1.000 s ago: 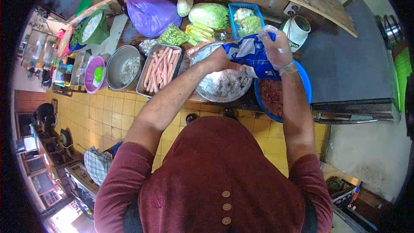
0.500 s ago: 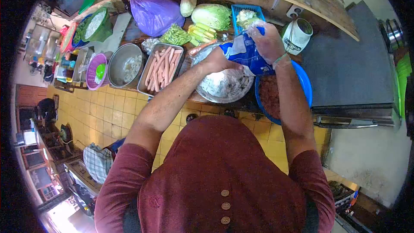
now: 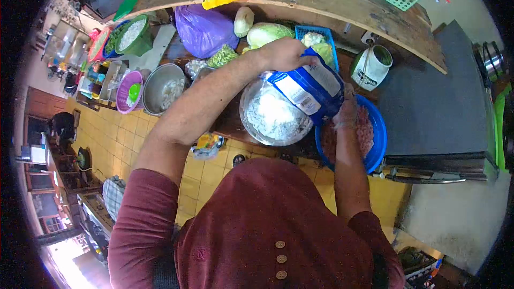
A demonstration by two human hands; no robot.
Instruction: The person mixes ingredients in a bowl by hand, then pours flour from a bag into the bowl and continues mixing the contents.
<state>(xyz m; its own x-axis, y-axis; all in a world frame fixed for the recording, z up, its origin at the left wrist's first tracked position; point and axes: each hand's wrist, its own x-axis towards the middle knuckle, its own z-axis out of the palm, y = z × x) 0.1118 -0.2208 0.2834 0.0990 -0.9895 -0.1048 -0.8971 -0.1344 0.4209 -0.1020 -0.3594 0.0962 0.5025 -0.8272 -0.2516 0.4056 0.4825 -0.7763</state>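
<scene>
A blue bag with white label panels (image 3: 308, 88) is tilted above the counter, between a metal bowl and a blue basin. My left hand (image 3: 286, 55) grips its upper edge. My right hand (image 3: 345, 108), in a clear plastic glove, holds its lower right end; some fingers are hidden behind the bag. Below and left, the metal bowl (image 3: 249, 123) holds a heap of white powder (image 3: 278, 120). Under my right wrist stands the blue basin (image 3: 381, 142) with reddish minced meat (image 3: 365, 134).
Left along the counter are a metal pot (image 3: 152, 93), a purple basket (image 3: 125, 90) and a purple bag (image 3: 206, 32). Cabbage (image 3: 267, 33) and a blue basket (image 3: 333, 48) lie behind. A wooden shelf (image 3: 316, 0) overhangs the back; a white container (image 3: 369, 69) stands right.
The blue bag has turned and tilted. My left hand has moved up to its top edge, and my right hand has dropped to its lower right end. The view has shifted slightly.
</scene>
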